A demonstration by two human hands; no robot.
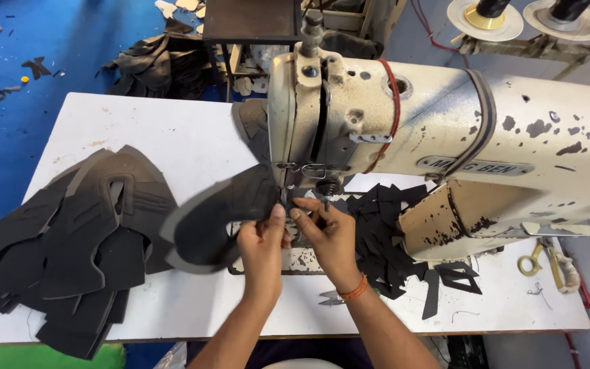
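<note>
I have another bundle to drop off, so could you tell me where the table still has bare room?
Bare table lies at the far left, between the stack of cut pieces and the sewing machine, and along the near edge beside the left hand. It is crowded under the machine, where small black pieces pile beside the right hand, with scissors further right.

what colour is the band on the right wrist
Orange, seen in the head view: the wrist band sits just below the right hand.

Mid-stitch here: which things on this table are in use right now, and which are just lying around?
In use:
left hand and right hand at the needle
curved black piece, held by the left hand
sewing machine

Lying about:
stack of cut dark pieces
small black pieces
thread snips
scissors
</note>
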